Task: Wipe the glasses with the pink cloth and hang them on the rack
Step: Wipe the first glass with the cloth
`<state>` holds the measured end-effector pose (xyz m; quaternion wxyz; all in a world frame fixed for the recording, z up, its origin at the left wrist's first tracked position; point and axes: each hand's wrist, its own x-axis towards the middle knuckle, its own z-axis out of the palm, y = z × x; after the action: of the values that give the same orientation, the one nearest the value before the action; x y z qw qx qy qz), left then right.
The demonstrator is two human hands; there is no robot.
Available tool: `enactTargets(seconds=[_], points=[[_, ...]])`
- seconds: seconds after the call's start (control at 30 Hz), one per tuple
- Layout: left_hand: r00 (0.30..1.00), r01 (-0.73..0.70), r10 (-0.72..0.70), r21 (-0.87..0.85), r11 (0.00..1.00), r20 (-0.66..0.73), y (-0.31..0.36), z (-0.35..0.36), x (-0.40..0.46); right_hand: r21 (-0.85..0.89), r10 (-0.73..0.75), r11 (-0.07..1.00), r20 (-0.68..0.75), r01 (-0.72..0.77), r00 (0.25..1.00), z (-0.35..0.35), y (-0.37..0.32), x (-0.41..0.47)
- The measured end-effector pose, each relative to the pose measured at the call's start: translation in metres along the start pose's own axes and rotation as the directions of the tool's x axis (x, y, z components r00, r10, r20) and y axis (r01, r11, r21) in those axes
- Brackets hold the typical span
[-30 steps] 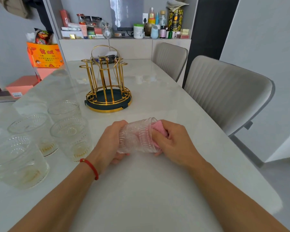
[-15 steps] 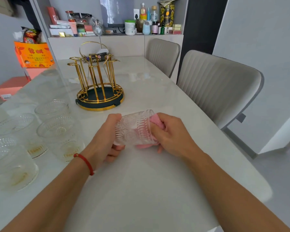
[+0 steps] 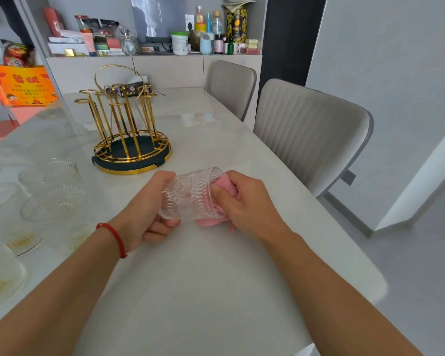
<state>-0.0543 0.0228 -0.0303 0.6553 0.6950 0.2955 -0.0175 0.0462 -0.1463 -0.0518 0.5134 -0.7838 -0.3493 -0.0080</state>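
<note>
Nearby, beyond the hands, the rack (image 3: 131, 140) stands on the pale, glossy table (image 3: 203, 291): thin gold wire posts with looped tops rise from a round dark tray ringed in gold, and nothing hangs on it. To the left, near the table edge, a cluster of other glasses (image 3: 54, 201) sits upright, clear and ribbed, their outlines blurred. Two grey padded chairs (image 3: 311, 134) with vertical stitching line the right side, and a shelf of bottles and boxes (image 3: 180, 39) runs along the back wall. Between the rack and the person, a clear embossed glass (image 3: 190, 195) lies on its side just above the tabletop. The left hand (image 3: 149, 214), a red cord bracelet (image 3: 113, 238) at its wrist, curls round the base end. The right hand (image 3: 244, 204) grips the pink cloth (image 3: 225, 186), soft and fuzzy, bunched at the mouth of the glass and showing again beneath it
</note>
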Motion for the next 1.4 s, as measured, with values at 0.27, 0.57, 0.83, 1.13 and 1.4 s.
enactTargets(seconds=[0.27, 0.57, 0.83, 1.13, 1.4], points=[[0.966, -0.215, 0.185, -0.169, 0.962, -0.178, -0.010, 0.022, 0.004, 0.128, 0.142, 0.980, 0.080, -0.151, 0.987, -0.003, -0.002, 0.000], [0.988, -0.148, 0.156, -0.207, 0.967, 0.021, -0.015, 0.013, -0.002, -0.086, -0.012, 0.996, -0.075, 0.006, 0.997, 0.001, 0.002, 0.005], [1.000, 0.019, -0.018, -0.068, 0.998, 0.026, -0.008, 0.002, -0.006, -0.044, -0.142, 0.989, 0.018, 0.143, 0.990, -0.004, 0.005, 0.000], [0.973, -0.165, 0.130, -0.177, 0.970, -0.193, -0.017, 0.017, -0.009, 0.060, -0.025, 0.998, 0.009, 0.025, 1.000, 0.004, 0.000, -0.001], [0.999, -0.049, 0.047, -0.152, 0.987, -0.017, -0.015, 0.015, -0.015, -0.004, -0.035, 0.999, -0.037, 0.035, 0.999, 0.005, 0.001, 0.003]])
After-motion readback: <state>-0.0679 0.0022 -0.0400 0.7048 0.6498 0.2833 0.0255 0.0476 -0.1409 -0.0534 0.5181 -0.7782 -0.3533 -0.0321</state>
